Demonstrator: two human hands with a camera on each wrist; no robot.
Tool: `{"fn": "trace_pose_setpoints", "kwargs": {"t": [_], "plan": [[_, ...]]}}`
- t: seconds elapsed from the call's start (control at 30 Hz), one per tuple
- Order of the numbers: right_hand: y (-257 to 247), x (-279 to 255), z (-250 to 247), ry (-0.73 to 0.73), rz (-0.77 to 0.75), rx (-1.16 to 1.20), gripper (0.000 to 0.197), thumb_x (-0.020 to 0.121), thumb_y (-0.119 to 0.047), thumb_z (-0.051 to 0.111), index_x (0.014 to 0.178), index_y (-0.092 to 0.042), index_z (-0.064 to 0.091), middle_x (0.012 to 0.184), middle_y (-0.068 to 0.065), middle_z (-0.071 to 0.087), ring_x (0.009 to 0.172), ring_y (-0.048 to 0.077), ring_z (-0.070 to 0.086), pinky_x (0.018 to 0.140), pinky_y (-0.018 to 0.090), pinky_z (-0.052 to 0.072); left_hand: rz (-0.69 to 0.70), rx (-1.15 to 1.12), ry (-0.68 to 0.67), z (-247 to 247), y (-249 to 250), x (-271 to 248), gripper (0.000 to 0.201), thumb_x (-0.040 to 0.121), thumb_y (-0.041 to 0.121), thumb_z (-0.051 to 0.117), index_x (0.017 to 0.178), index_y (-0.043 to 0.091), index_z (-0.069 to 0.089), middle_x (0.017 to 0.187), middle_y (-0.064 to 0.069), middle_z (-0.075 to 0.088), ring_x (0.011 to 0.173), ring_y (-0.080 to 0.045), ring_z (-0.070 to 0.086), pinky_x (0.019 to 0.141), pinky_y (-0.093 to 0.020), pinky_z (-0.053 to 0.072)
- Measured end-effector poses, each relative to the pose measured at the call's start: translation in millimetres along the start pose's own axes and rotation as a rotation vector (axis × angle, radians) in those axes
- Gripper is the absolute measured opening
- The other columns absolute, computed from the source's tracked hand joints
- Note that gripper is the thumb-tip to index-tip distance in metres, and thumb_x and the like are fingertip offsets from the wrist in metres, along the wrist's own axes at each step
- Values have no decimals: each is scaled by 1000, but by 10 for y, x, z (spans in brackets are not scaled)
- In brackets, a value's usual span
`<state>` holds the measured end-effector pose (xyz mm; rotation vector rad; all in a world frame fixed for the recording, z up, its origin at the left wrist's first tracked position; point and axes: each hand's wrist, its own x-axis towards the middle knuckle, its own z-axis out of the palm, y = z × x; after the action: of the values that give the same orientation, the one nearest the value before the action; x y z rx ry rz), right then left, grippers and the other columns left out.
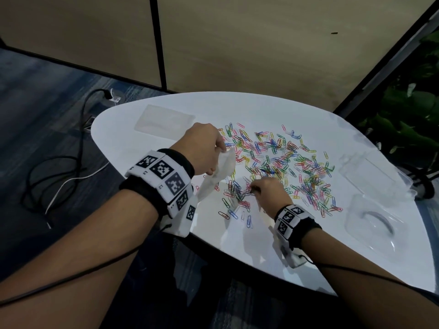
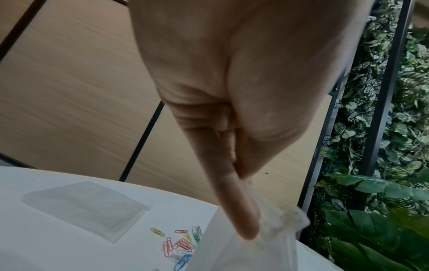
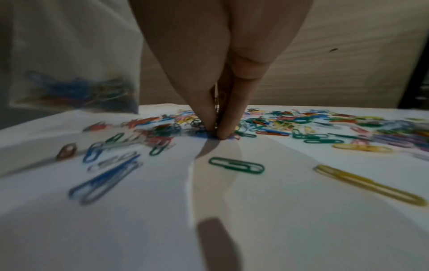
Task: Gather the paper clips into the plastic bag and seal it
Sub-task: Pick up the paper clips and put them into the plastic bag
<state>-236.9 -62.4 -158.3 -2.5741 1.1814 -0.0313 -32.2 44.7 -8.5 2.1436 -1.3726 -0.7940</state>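
Colourful paper clips (image 1: 280, 162) lie scattered across the middle of the white table (image 1: 237, 245). My left hand (image 1: 204, 148) pinches the top edge of a small clear plastic bag (image 1: 219, 173), which hangs above the table's left part. The right wrist view shows the bag (image 3: 76, 55) with some clips at its bottom. My right hand (image 1: 261, 188) reaches down into the near edge of the pile, thumb and fingers (image 3: 228, 117) pressed together on a small bunch of paper clips (image 1: 245, 194). In the left wrist view my thumb and forefinger (image 2: 241, 210) grip the bag's (image 2: 243, 253) mouth.
A flat stack of spare clear bags (image 1: 164, 121) lies at the table's far left. Clear plastic box halves (image 1: 373, 172) (image 1: 373, 224) sit at the right. Cables (image 1: 59, 174) trail on the floor left of the table. Leafy plants (image 1: 408, 110) stand at right.
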Motion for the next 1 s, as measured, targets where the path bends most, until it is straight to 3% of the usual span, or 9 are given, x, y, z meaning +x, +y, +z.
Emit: {"fn": "trace_pose_setpoints", "kwargs": {"t": [0.1, 0.23, 0.37, 0.53, 0.6, 0.73, 0.83, 0.9, 1.0], "plan": [[74, 2, -185, 67, 177, 239, 15, 85, -5, 67, 94, -11, 78, 86, 7, 76, 73, 17, 68, 77, 23, 55, 0, -1, -3, 11, 2, 6, 26, 102, 6, 49, 110, 9, 73, 74, -12, 76, 58, -20, 74, 68, -31, 65], [80, 8, -542, 58, 402, 762, 14, 80, -6, 76, 92, -14, 77, 84, 9, 77, 78, 21, 74, 82, 32, 59, -4, -14, -9, 32, 35, 26, 25, 103, 7, 49, 111, 8, 73, 74, -13, 76, 56, -19, 73, 68, -32, 65], [-179, -60, -984, 61, 371, 1312, 21, 83, 2, 71, 103, -1, 70, 97, 17, 73, 86, 25, 73, 80, 27, 58, 21, -14, -23, 71, 104, 37, 25, 103, 5, 49, 113, 6, 72, 77, -15, 76, 60, -23, 75, 69, -34, 65], [-524, -206, -1243, -53, 319, 1647, 25, 88, 5, 62, 112, 6, 64, 94, 14, 73, 91, 22, 72, 76, 18, 56, 60, -18, -26, 158, 186, 56, 26, 103, 5, 48, 113, 7, 72, 72, -12, 74, 53, -18, 71, 60, -27, 61], [-614, -224, -1201, -56, 300, 1591, 26, 85, 7, 64, 111, 6, 65, 96, 17, 73, 90, 24, 72, 78, 22, 57, 72, -36, -29, 181, 222, 53, 26, 103, 5, 48, 113, 7, 72, 71, -12, 74, 53, -18, 72, 60, -28, 62], [-683, -217, -1063, -19, 240, 1173, 26, 71, 5, 78, 95, -3, 74, 93, 19, 75, 90, 30, 73, 88, 38, 58, 94, -51, -42, 196, 258, 35, 24, 102, 5, 49, 112, 8, 71, 73, -11, 74, 56, -20, 74, 61, -29, 63], [-693, -191, -994, 71, 134, 866, 14, 74, -9, 79, 87, -15, 78, 76, 8, 76, 74, 26, 74, 77, 44, 61, 97, -43, -58, 204, 258, 39, 24, 102, 6, 50, 110, 7, 72, 72, -12, 74, 56, -20, 74, 60, -28, 62], [-701, -175, -967, 121, 8, 633, 9, 78, -16, 73, 84, -19, 80, 72, 2, 76, 68, 21, 72, 71, 39, 60, 95, -46, -68, 208, 266, 40, 24, 103, 6, 49, 109, 7, 72, 68, -10, 72, 53, -17, 72, 57, -24, 60], [-728, -190, -960, 164, -95, 452, 17, 80, -14, 67, 89, -20, 80, 78, -1, 77, 70, 10, 70, 72, 23, 56, 105, -48, -86, 208, 285, 31, 25, 103, 6, 49, 112, 8, 72, 63, -6, 69, 51, -15, 70, 55, -21, 57]]}}
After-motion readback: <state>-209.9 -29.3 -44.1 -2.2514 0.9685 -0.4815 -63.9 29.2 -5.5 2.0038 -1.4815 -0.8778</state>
